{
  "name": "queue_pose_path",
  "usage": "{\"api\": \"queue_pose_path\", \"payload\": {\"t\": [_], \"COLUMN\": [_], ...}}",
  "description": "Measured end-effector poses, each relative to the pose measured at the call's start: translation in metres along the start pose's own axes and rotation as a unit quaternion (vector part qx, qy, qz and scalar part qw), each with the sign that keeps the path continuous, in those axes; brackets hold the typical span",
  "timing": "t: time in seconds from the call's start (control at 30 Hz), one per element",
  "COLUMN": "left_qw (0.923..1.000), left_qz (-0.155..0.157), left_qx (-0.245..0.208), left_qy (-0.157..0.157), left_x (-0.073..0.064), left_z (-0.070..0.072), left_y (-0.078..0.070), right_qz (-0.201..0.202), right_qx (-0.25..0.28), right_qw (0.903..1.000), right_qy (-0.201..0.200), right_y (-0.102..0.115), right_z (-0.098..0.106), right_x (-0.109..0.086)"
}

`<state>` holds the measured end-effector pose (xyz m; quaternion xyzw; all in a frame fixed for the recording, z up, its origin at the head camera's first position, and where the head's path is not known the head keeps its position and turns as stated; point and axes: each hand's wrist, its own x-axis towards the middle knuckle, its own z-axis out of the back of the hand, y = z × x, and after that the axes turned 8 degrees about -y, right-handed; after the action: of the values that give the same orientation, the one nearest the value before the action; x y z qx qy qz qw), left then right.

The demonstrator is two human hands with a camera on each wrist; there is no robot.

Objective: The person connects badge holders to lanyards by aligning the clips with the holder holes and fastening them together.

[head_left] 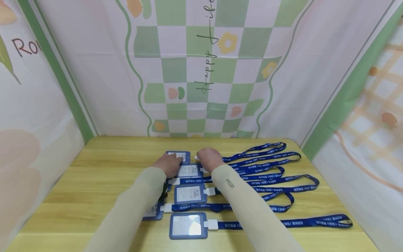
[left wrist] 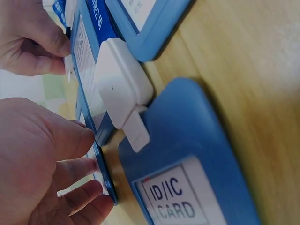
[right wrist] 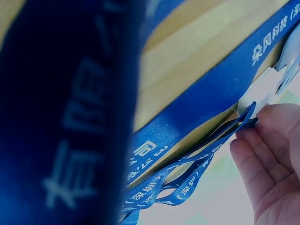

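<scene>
At the back of the table, my left hand [head_left: 168, 165] holds a blue ID badge holder [head_left: 186, 154] by its edge, thumb and fingertips along the frame. The left wrist view shows those curved fingers [left wrist: 84, 197] against the blue rim. Just to the right, my right hand [head_left: 210, 160] pinches the blue lanyard by its white clip [head_left: 197, 158]. In the right wrist view, thumb and fingers close around the dark strap end beside a white clip [right wrist: 260, 91]. Nearer lies another badge holder [head_left: 190, 170], its white card face up.
Several more badge holders lie in a staggered column toward me, including one at the front [head_left: 189, 226] and one partly under my left forearm [head_left: 154, 211]. Their blue lanyards [head_left: 315, 222] stretch right across the wooden table [head_left: 104, 168]. A patterned curtain [head_left: 201, 70] hangs behind.
</scene>
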<state>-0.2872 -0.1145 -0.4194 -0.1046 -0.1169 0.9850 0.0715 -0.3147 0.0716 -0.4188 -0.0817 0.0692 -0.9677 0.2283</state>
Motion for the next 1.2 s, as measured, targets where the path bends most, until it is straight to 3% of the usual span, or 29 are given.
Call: {"api": "queue_pose_path", "payload": {"t": [0.47, 0.7, 1.2], "left_qw": [0.9999, 0.9988, 0.9983], "left_qz": [-0.016, -0.046, -0.054], "left_qx": [-0.005, 0.013, 0.018], "left_qy": [0.003, -0.006, -0.008], "left_x": [0.0018, 0.0004, 0.0031], "left_z": [-0.0013, 0.0003, -0.0052], "left_y": [-0.0044, -0.0047, -0.0018], "right_qz": [0.005, 0.009, 0.01], "right_qx": [-0.002, -0.003, 0.002], "right_qw": [1.0, 0.9998, 0.9999], "right_qy": [-0.004, -0.017, -0.002], "right_y": [0.0019, 0.0016, 0.0048], "right_z": [-0.0009, -0.0012, 0.0009], "right_x": [0.0016, 0.0023, 0.0025]}}
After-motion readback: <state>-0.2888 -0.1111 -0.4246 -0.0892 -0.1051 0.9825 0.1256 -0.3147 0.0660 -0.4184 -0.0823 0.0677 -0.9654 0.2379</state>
